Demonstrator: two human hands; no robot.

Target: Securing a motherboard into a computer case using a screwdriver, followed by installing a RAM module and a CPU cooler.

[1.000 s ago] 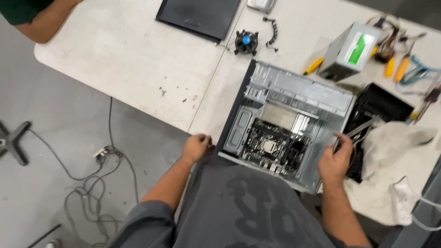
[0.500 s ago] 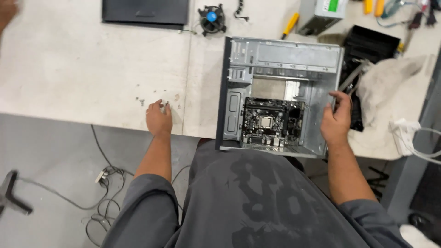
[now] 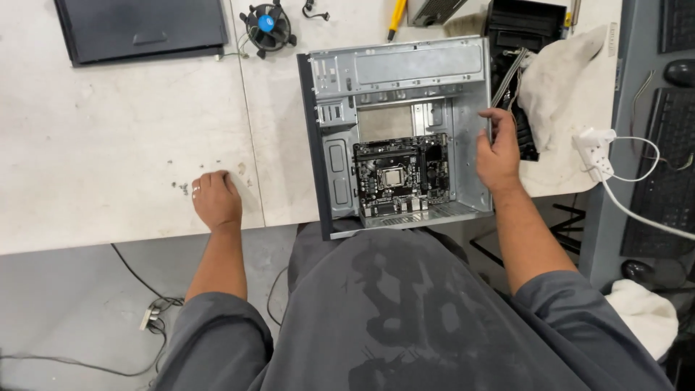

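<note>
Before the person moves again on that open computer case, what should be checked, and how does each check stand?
1. Case lying flat on the table: not ok, its near end juts past the table edge.
2. Right hand on the case: ok, it grips the right wall.
3. Left hand free: ok, it rests on the table by some small dark specks.
4. Motherboard unobstructed: ok, nothing lies over it.
5. Motherboard screws in: cannot tell, too small.
6. Cables out of the case: ok, they hang outside the right wall.
</note>
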